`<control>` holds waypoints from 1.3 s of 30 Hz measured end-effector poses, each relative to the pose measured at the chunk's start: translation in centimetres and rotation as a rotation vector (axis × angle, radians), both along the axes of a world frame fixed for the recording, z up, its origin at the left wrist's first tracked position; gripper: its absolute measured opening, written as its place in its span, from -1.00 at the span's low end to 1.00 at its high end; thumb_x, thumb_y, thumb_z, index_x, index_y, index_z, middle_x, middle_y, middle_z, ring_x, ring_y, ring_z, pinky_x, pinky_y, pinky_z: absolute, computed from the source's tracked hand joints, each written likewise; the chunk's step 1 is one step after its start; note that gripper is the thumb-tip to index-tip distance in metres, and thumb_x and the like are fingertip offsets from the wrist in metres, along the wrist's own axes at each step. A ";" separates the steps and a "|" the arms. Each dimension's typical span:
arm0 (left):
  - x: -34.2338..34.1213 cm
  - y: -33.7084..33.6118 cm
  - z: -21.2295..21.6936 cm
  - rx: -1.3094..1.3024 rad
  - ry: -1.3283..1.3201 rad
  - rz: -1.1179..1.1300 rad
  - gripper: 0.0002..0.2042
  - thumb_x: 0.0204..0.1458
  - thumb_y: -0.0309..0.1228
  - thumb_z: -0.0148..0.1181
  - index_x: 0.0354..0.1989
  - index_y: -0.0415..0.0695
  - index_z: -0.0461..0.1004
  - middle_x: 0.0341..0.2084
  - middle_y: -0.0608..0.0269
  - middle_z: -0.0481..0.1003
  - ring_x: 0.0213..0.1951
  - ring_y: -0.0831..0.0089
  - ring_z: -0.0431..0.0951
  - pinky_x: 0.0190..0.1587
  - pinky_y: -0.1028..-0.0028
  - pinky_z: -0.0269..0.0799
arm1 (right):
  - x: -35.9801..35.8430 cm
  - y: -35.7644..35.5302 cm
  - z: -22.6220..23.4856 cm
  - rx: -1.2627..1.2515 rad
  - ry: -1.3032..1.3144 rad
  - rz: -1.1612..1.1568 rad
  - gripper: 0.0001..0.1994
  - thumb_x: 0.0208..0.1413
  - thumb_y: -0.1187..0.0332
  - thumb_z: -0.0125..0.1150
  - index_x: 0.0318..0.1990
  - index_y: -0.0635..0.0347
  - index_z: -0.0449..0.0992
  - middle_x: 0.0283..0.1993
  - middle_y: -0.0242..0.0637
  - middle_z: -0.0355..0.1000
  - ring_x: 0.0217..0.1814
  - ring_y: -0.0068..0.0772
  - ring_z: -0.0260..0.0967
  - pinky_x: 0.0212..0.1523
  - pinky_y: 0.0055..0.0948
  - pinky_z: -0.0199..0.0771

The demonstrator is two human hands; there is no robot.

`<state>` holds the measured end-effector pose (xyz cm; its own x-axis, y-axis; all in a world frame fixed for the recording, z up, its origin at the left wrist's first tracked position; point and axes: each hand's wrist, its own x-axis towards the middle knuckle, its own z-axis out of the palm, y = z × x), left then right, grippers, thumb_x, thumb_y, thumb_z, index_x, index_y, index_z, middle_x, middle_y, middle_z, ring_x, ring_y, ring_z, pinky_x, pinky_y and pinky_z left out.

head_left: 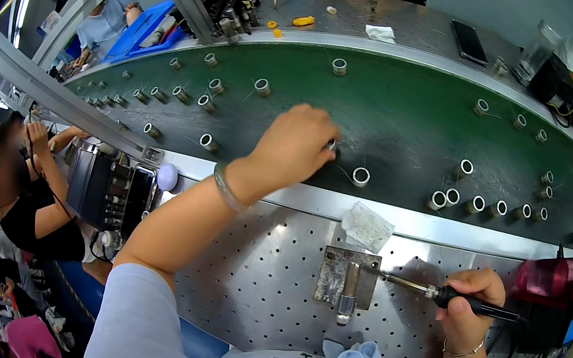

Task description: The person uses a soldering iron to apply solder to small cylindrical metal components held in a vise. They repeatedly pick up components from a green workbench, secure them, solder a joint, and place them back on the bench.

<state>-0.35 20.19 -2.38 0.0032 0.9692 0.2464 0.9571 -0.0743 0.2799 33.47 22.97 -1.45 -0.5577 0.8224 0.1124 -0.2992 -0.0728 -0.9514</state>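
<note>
My left hand (294, 143) reaches over the green conveyor belt, its fingers closed round a small ring-topped metal cylinder (332, 144) that they partly hide. Another such cylinder (360, 176) stands on the belt just right of that hand. In my right hand (470, 307) is a soldering iron (458, 299) with a black handle, its tip pointing left. The tip ends at the right edge of a dark metal plate (330, 280) on the bench. On this plate lies a shiny cylindrical metal piece (348, 294), its near end past the plate's edge.
Several more cylinders stand along the green belt (401, 115). A crumpled white cloth (366, 227) lies beyond the plate on the perforated metal bench (249, 271). At the right are a pink container (548, 280) and a black box; a metal frame (67, 95) rises at the left. Other people work nearby.
</note>
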 end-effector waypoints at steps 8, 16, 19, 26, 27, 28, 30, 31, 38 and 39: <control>-10.6 2.8 -1.8 -0.004 0.105 0.306 -0.72 -0.26 -0.46 0.27 -0.29 -0.17 0.48 -0.35 0.13 0.45 -0.25 0.15 0.45 -0.20 0.31 0.37 | -0.6 0.1 0.4 0.013 -0.034 -0.001 -0.76 -0.16 0.44 0.35 -0.41 0.34 0.38 -0.53 -0.19 0.39 -0.67 -0.57 0.34 -0.66 -0.72 0.31; -3.8 -1.3 2.6 0.112 -0.341 0.212 -0.72 -0.25 -0.45 0.33 -0.27 -0.08 0.52 -0.28 0.29 0.44 -0.27 0.45 0.42 -0.34 0.53 0.32 | -0.2 0.3 0.2 0.026 -0.013 -0.012 -0.76 -0.16 0.44 0.35 -0.41 0.35 0.38 -0.55 -0.21 0.38 -0.69 -0.57 0.33 -0.66 -0.72 0.30; -0.6 -2.6 2.6 0.048 -0.335 0.019 -0.72 -0.25 -0.45 0.34 -0.28 -0.05 0.53 -0.22 0.32 0.44 -0.23 0.48 0.42 -0.36 0.55 0.31 | -0.5 0.4 0.3 -0.044 -0.041 -0.004 -0.79 -0.15 0.47 0.32 -0.41 0.35 0.39 -0.54 -0.20 0.39 -0.66 -0.58 0.34 -0.64 -0.70 0.31; 5.3 -1.6 -0.3 0.069 -0.163 0.099 -0.68 -0.26 -0.36 0.35 -0.31 -0.18 0.43 -0.37 0.17 0.42 -0.28 0.21 0.39 -0.22 0.32 0.29 | -0.4 0.4 0.6 -0.044 -0.045 0.005 -0.83 -0.15 0.52 0.29 -0.41 0.35 0.40 -0.54 -0.22 0.40 -0.65 -0.60 0.33 -0.63 -0.69 0.33; 5.4 -1.4 -0.7 0.079 -0.164 0.097 -0.69 -0.26 -0.35 0.35 -0.34 -0.19 0.43 -0.39 0.16 0.42 -0.29 0.20 0.38 -0.23 0.31 0.29 | -0.4 0.4 0.6 -0.047 -0.047 0.003 -0.83 -0.15 0.52 0.29 -0.41 0.35 0.40 -0.54 -0.22 0.40 -0.64 -0.60 0.33 -0.63 -0.69 0.33; 5.6 -1.2 -1.0 0.090 -0.164 0.095 -0.70 -0.26 -0.34 0.35 -0.37 -0.20 0.43 -0.41 0.14 0.41 -0.31 0.18 0.38 -0.24 0.30 0.29 | -0.3 0.4 0.7 -0.055 -0.050 0.003 -0.84 -0.15 0.54 0.28 -0.41 0.34 0.41 -0.53 -0.21 0.41 -0.63 -0.61 0.34 -0.61 -0.69 0.34; 5.6 -1.0 -1.5 0.101 -0.163 0.096 -0.71 -0.25 -0.34 0.35 -0.41 -0.22 0.43 -0.45 0.14 0.42 -0.34 0.21 0.39 -0.27 0.32 0.29 | -0.4 0.4 0.8 -0.056 -0.035 0.015 -0.85 -0.14 0.55 0.27 -0.40 0.34 0.41 -0.52 -0.21 0.41 -0.62 -0.61 0.34 -0.60 -0.69 0.34; 5.3 -0.9 -1.7 0.102 -0.162 0.098 -0.72 -0.25 -0.35 0.35 -0.41 -0.24 0.44 -0.46 0.14 0.42 -0.36 0.25 0.40 -0.30 0.35 0.29 | -0.4 0.4 0.8 -0.058 -0.029 0.022 -0.85 -0.14 0.56 0.27 -0.40 0.34 0.41 -0.52 -0.21 0.42 -0.62 -0.61 0.35 -0.59 -0.70 0.35; 5.2 -3.6 1.6 -0.290 -1.336 0.022 -0.76 -0.13 -0.55 0.26 -0.23 -0.31 0.50 -0.39 0.25 0.51 -0.34 0.58 0.48 -0.35 0.62 0.38 | -0.1 0.5 1.0 -0.020 -0.020 -0.007 -0.83 -0.14 0.53 0.29 -0.41 0.34 0.40 -0.53 -0.21 0.41 -0.62 -0.60 0.34 -0.58 -0.69 0.34; 5.3 -4.2 2.3 -0.397 -1.551 -0.034 -0.74 -0.12 -0.55 0.25 -0.21 -0.32 0.49 -0.37 0.24 0.52 -0.31 0.59 0.49 -0.30 0.63 0.40 | -0.1 0.5 0.9 -0.022 -0.012 -0.004 -0.83 -0.14 0.53 0.29 -0.41 0.34 0.40 -0.54 -0.22 0.40 -0.63 -0.59 0.34 -0.58 -0.69 0.33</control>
<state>4.96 15.98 -0.07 0.0232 0.9742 -0.2243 -0.2578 0.2226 0.9402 33.37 23.42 -0.57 -0.5554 0.8269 0.0877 -0.2881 -0.0924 -0.9531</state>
